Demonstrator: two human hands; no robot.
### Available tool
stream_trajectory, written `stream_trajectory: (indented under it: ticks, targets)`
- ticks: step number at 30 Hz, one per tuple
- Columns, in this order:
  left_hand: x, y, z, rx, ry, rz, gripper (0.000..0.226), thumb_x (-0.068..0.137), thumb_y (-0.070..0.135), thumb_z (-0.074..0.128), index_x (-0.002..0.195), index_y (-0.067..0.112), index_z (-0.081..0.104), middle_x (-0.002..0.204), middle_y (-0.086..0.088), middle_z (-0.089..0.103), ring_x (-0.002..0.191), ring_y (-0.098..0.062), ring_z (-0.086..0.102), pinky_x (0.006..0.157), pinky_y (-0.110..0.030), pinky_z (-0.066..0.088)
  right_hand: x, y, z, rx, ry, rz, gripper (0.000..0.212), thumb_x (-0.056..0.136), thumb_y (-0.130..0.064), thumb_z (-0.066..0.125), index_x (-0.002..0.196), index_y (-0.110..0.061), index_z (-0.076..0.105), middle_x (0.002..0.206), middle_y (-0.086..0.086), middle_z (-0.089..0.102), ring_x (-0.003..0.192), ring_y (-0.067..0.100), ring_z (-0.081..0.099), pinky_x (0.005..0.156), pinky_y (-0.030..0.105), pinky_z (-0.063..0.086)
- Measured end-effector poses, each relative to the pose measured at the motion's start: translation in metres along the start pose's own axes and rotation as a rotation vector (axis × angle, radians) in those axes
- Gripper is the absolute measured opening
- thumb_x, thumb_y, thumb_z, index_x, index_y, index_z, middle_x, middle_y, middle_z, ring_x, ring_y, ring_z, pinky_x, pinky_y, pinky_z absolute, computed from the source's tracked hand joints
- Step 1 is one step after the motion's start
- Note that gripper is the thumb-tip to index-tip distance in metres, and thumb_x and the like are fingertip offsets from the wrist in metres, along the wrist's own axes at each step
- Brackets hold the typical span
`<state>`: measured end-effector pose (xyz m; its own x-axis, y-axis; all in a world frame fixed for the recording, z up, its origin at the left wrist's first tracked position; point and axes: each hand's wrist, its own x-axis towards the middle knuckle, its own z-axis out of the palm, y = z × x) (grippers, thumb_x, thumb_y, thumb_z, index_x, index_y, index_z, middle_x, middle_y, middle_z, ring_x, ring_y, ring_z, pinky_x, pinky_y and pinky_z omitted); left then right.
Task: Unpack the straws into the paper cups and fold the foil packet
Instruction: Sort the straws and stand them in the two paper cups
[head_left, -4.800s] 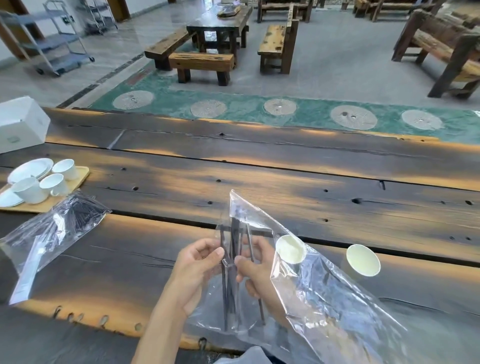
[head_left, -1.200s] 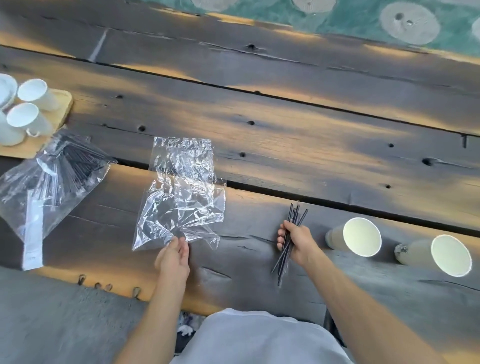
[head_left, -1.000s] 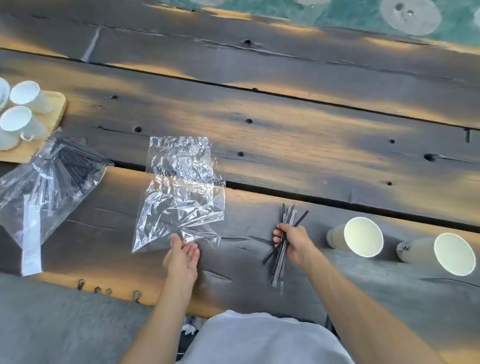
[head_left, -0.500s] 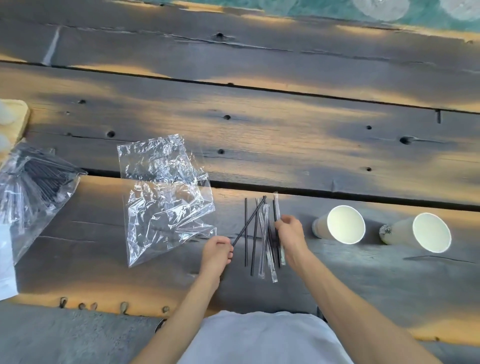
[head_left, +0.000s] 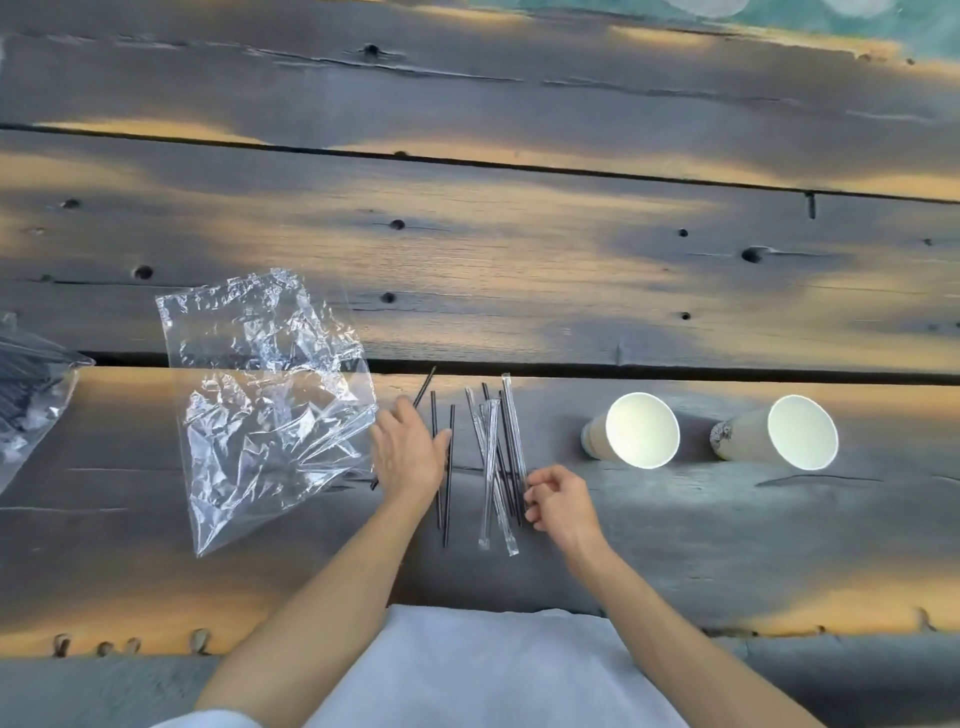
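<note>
Several thin black straws (head_left: 449, 467) lie spread on the wooden table (head_left: 519, 260), some bare, others in clear wrappers (head_left: 488, 467). My left hand (head_left: 408, 449) lies flat and open across the leftmost straws. My right hand (head_left: 556, 499), fingers curled, touches the lower ends of the rightmost straws; whether it grips one I cannot tell. The empty, crumpled clear packet (head_left: 265, 395) lies flat to the left of my left hand. Two white paper cups, the nearer (head_left: 636, 430) and the farther (head_left: 789, 432), lie on their sides to the right, mouths facing me.
A second clear bag of black straws (head_left: 26, 395) pokes in at the left edge. A dark gap between planks (head_left: 675, 371) runs just beyond the straws and cups. The table's front edge is close to my body.
The straws, earlier bunched in my right hand, now lie spread out. My left hand moved from the packet onto the left straws, and my right hand slid to their lower ends. The camera came closer.
</note>
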<state>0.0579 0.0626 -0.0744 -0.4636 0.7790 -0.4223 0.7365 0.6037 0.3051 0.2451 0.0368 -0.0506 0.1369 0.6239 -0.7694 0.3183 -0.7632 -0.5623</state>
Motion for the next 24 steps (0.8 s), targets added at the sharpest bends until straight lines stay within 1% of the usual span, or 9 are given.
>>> stream_trajectory:
  ticks: [4, 7, 9, 12, 16, 18, 20, 22, 24]
  targets:
    - [0.006, 0.009, -0.004, 0.041, -0.098, -0.007, 0.067, 0.08, 0.056, 0.071, 0.119, 0.01, 0.041, 0.1, -0.007, 0.048, 0.088, -0.021, 0.045, 0.069, -0.036, 0.045, 0.002, -0.002, -0.004, -0.035, -0.034, 0.006, 0.028, 0.092, 0.005, 0.035, 0.084, -0.014, 0.054, 0.072, 0.005, 0.056, 0.048, 0.015, 0.046, 0.042, 0.022, 0.036]
    - [0.004, 0.013, -0.007, 0.17, -0.183, 0.039, 0.069, 0.075, 0.056, 0.076, 0.113, 0.011, 0.04, 0.094, -0.005, 0.047, 0.083, -0.02, 0.048, 0.064, -0.034, 0.041, 0.003, -0.004, -0.003, -0.068, -0.048, 0.007, 0.027, 0.092, 0.004, 0.035, 0.087, -0.013, 0.055, 0.071, 0.004, 0.057, 0.047, 0.015, 0.046, 0.04, 0.021, 0.035]
    - [0.002, 0.014, -0.007, 0.223, -0.239, 0.05, 0.055, 0.08, 0.046, 0.077, 0.106, 0.01, 0.045, 0.089, -0.004, 0.053, 0.079, -0.021, 0.052, 0.063, -0.034, 0.041, 0.004, -0.006, -0.002, -0.095, -0.061, -0.005, 0.025, 0.092, 0.004, 0.035, 0.09, -0.01, 0.056, 0.071, 0.005, 0.058, 0.046, 0.015, 0.046, 0.037, 0.019, 0.034]
    - [-0.003, 0.014, -0.004, 0.239, -0.269, 0.084, 0.017, 0.093, 0.019, 0.065, 0.086, 0.01, 0.052, 0.085, -0.005, 0.06, 0.076, -0.024, 0.054, 0.064, -0.035, 0.046, 0.008, -0.012, 0.0, -0.135, -0.05, -0.027, 0.025, 0.092, 0.005, 0.036, 0.091, -0.009, 0.057, 0.071, 0.007, 0.057, 0.047, 0.017, 0.046, 0.039, 0.022, 0.036]
    - [-0.009, 0.008, -0.003, 0.192, -0.284, 0.103, 0.027, 0.09, 0.001, 0.055, 0.07, 0.012, 0.041, 0.079, -0.006, 0.053, 0.074, -0.025, 0.051, 0.063, -0.036, 0.042, 0.018, -0.022, 0.009, -0.285, 0.01, -0.112, 0.024, 0.088, -0.002, 0.041, 0.083, -0.018, 0.059, 0.079, 0.008, 0.065, 0.062, 0.022, 0.056, 0.06, 0.04, 0.056]
    - [-0.003, 0.0, 0.002, 0.055, -0.319, 0.075, 0.022, 0.086, 0.003, 0.058, 0.07, 0.008, 0.045, 0.072, -0.005, 0.049, 0.068, -0.024, 0.051, 0.057, -0.036, 0.041, 0.018, -0.028, 0.013, -0.426, 0.026, -0.171, 0.017, 0.089, -0.008, 0.044, 0.088, -0.016, 0.059, 0.086, 0.01, 0.067, 0.075, 0.028, 0.06, 0.071, 0.043, 0.057]
    - [0.003, -0.011, 0.004, -0.233, -0.344, -0.006, 0.01, 0.084, 0.006, 0.059, 0.077, -0.001, 0.056, 0.069, -0.007, 0.054, 0.062, -0.025, 0.051, 0.054, -0.037, 0.044, 0.018, -0.034, 0.016, -0.573, 0.022, -0.218, 0.012, 0.092, -0.012, 0.046, 0.097, -0.011, 0.057, 0.091, 0.012, 0.063, 0.083, 0.034, 0.057, 0.073, 0.039, 0.052]
    - [0.003, -0.022, 0.001, -0.534, -0.376, -0.107, 0.012, 0.091, 0.011, 0.056, 0.084, 0.002, 0.059, 0.067, -0.009, 0.053, 0.058, -0.023, 0.05, 0.053, -0.036, 0.045, 0.021, -0.037, 0.019, -0.724, 0.009, -0.223, 0.016, 0.095, -0.016, 0.05, 0.108, -0.007, 0.053, 0.101, 0.017, 0.061, 0.093, 0.04, 0.058, 0.073, 0.037, 0.044]
    - [0.0, -0.029, -0.003, -0.737, -0.412, -0.221, 0.014, 0.097, 0.013, 0.053, 0.085, 0.007, 0.059, 0.066, -0.006, 0.053, 0.055, -0.018, 0.047, 0.049, -0.03, 0.039, 0.023, -0.039, 0.023, -0.811, 0.012, -0.218, 0.022, 0.096, -0.019, 0.054, 0.112, -0.005, 0.05, 0.11, 0.02, 0.062, 0.104, 0.043, 0.06, 0.079, 0.041, 0.046]
